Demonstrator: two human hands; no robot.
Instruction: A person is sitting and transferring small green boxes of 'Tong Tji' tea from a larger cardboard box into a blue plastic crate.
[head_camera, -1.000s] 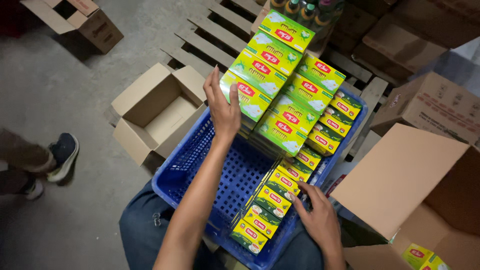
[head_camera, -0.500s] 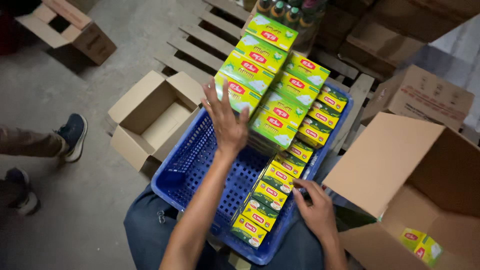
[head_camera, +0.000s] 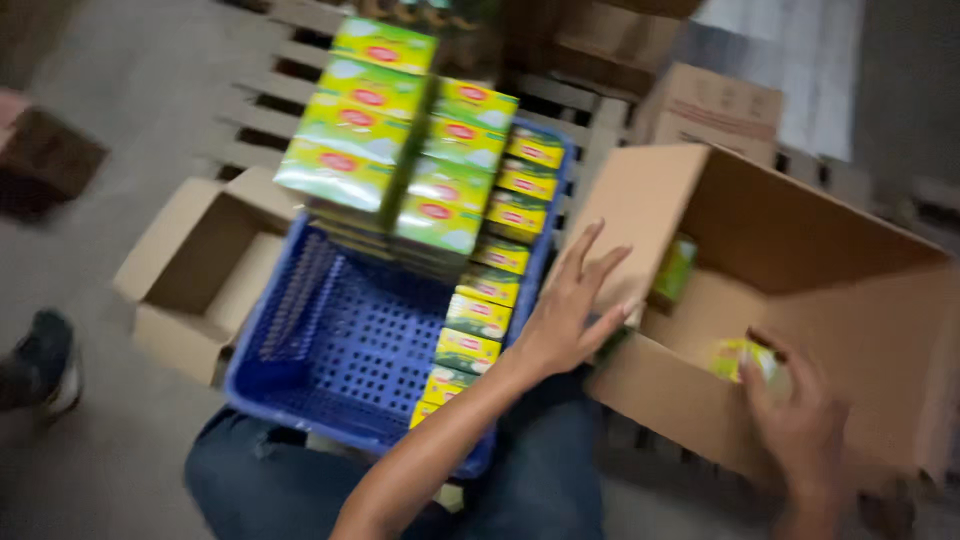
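Right hand (head_camera: 800, 425) grips yellow-green box (head_camera: 742, 357) inside carton (head_camera: 800, 240); orientation blurred.

Right grip (head_camera: 800, 425) is down inside the open carton (head_camera: 850, 300), touching a small packet (head_camera: 745, 358) on the carton's floor. Another packet (head_camera: 675, 270) leans against the carton's inner wall, beyond that grip and to its left. Left grip (head_camera: 570, 310) lies spread on the carton's left flap, just right of the crate (head_camera: 330, 350). Inside the crate, a row of small boxes (head_camera: 490, 285) runs along the wall nearest the left grip; stacked boxes (head_camera: 390, 140) fill the far end. Left of the crate sits an empty carton (head_camera: 200, 275). Behind everything, a pallet (head_camera: 270, 110); another carton (head_camera: 710, 105) stands beyond the open one.
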